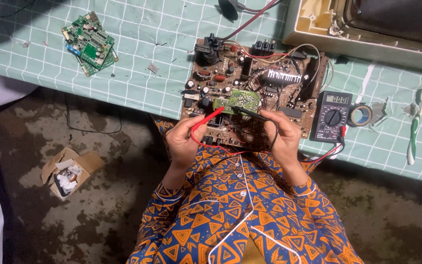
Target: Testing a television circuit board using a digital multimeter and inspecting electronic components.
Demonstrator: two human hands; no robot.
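A large brown circuit board (250,83) lies at the near edge of the table, crowded with parts and wires. On it rests a small green board (238,101). My left hand (184,139) grips a red test probe (210,118) whose tip touches the small green board. My right hand (284,134) grips a black test probe (250,113), its tip on the same green board from the right. Red and black leads run to a black multimeter (331,116) lying just right of the brown board.
Green checked cloth (137,58) covers the table. Green circuit boards (90,44) lie far left. A tape roll (360,115) and a green-white toothbrush (416,124) lie at right. A beige casing (367,29) sits top right. A torn cardboard box (69,172) is on the floor.
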